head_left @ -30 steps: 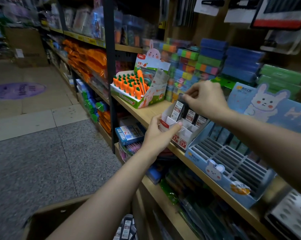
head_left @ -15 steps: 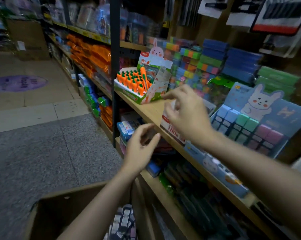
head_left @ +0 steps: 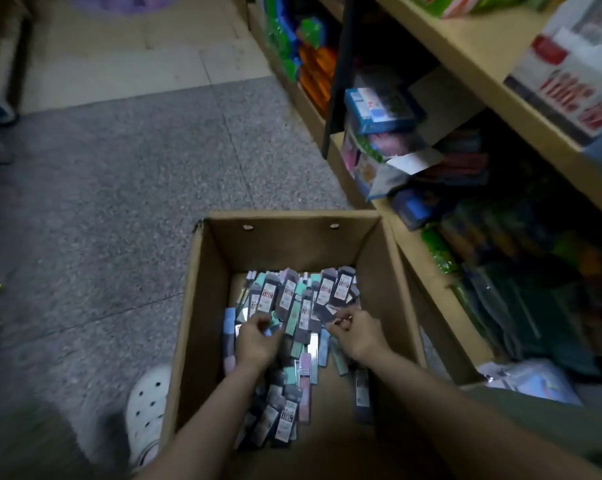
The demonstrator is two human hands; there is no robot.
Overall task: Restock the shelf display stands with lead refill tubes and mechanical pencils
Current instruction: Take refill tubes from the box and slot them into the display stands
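The lead refill tubes (head_left: 294,327) lie in a loose heap on the bottom of an open cardboard box (head_left: 202,306) that stands on the floor; they are flat dark cases with white-and-red labels, mixed with teal, pink and pale blue ones, piled thickest toward the box's far wall and trailing back toward its near edge. Both hands are down inside the box, on top of the heap. The left hand (head_left: 256,339) sits toward the box's left wall with its fingers curled into the tubes, and seems to pinch one or two of them, though blur hides exactly which. The right hand (head_left: 356,332) sits toward the box's right wall, fingers bent and tips drawn together over the dark tubes; whether it actually grips one cannot be told. The two hands are apart, with a strip of tubes between them.

Just outside the box's left wall a white clog (head_left: 147,410) with round holes stands on the speckled grey floor (head_left: 102,202). Against the box's right wall rises the wooden shelf unit (head_left: 465,53), its lower levels crowded with packaged stationery, among them a blue boxed item (head_left: 379,105). On the upper shelf board, well above the box, stands a white display stand (head_left: 576,91) with red lettering.
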